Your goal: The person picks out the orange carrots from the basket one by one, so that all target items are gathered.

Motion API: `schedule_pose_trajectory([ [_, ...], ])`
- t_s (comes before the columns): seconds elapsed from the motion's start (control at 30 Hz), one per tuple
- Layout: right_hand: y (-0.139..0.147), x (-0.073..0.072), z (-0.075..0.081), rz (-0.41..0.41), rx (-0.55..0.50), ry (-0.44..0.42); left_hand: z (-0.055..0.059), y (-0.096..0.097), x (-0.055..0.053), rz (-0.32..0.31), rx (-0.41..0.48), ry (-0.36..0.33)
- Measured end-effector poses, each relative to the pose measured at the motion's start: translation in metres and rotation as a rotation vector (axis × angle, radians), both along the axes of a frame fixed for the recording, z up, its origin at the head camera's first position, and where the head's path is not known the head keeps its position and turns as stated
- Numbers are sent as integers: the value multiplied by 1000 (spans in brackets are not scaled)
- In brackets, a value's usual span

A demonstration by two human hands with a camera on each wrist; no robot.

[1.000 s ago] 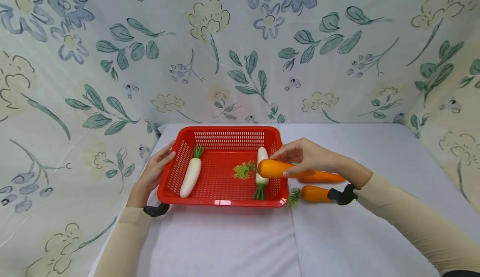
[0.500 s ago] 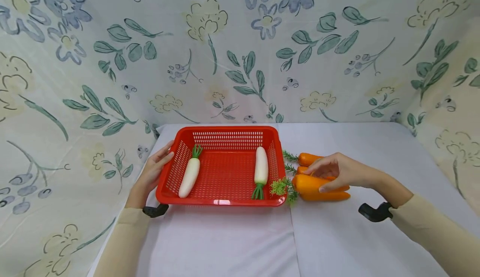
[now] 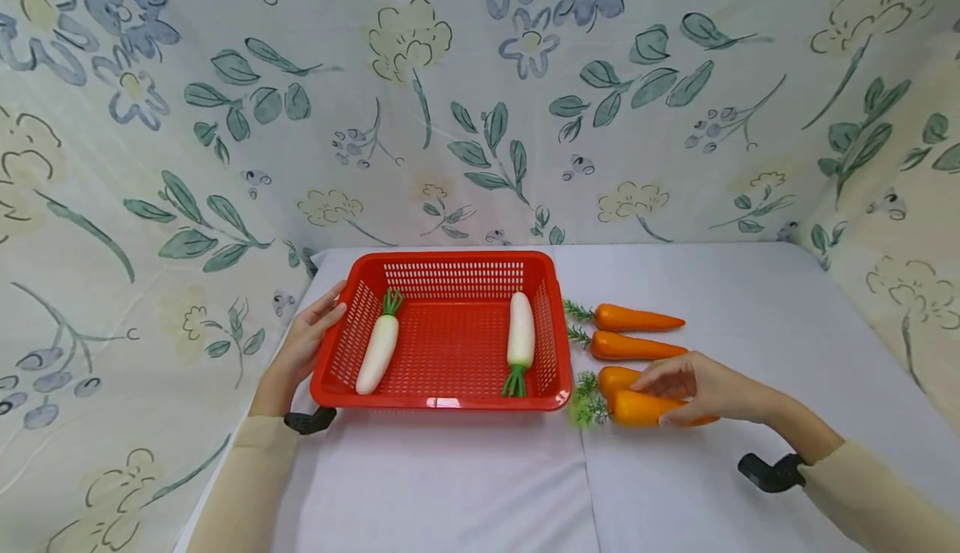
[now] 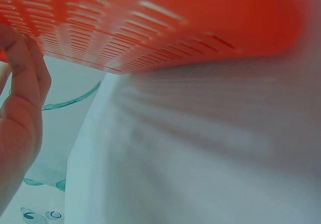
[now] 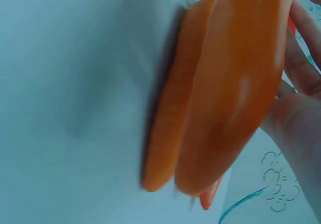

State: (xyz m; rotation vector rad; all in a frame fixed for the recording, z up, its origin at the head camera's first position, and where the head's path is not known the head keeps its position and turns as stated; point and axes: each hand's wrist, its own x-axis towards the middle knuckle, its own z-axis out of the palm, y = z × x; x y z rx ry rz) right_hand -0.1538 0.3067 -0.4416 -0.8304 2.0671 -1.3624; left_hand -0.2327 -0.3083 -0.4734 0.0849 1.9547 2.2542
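Observation:
My right hand (image 3: 716,388) grips a fat orange carrot (image 3: 636,409) with a leafy green top, low over the white cloth right of the basket. Just behind it lies another carrot (image 3: 615,379), partly covered by my fingers. In the right wrist view the held carrot (image 5: 235,88) overlaps that carrot (image 5: 173,113); whether they touch I cannot tell. At the left, my left hand (image 3: 302,338) rests against the outer side of the red plastic basket (image 3: 442,403), its fingers fairly straight near the rim. Inside the basket lie two white radishes, one left (image 3: 378,353) and one right (image 3: 521,328).
Two more carrots, one at the back (image 3: 633,318) and one nearer (image 3: 637,346), lie side by side right of the basket, leaves toward it. White cloth (image 3: 450,486) covers the table. A floral curtain (image 3: 480,120) hangs behind and along the left side.
My right hand has carried the carrot from above the basket's right side to the right and down, beside the other carrots. My left hand has stayed at the basket.

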Motion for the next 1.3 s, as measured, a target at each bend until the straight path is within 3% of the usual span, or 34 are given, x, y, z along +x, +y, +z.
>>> schedule_pose_trajectory([
  [0.2,3,6,-19,17,-46,27,-1,-2,-1,-2,6,-1],
  [0.6,-4,16,-39,-16,-27,86,-3,-4,0,13,-4,-8],
  [1.3,1,16,-42,-72,-19,123,-1,-4,-4,-15,-6,5],
])
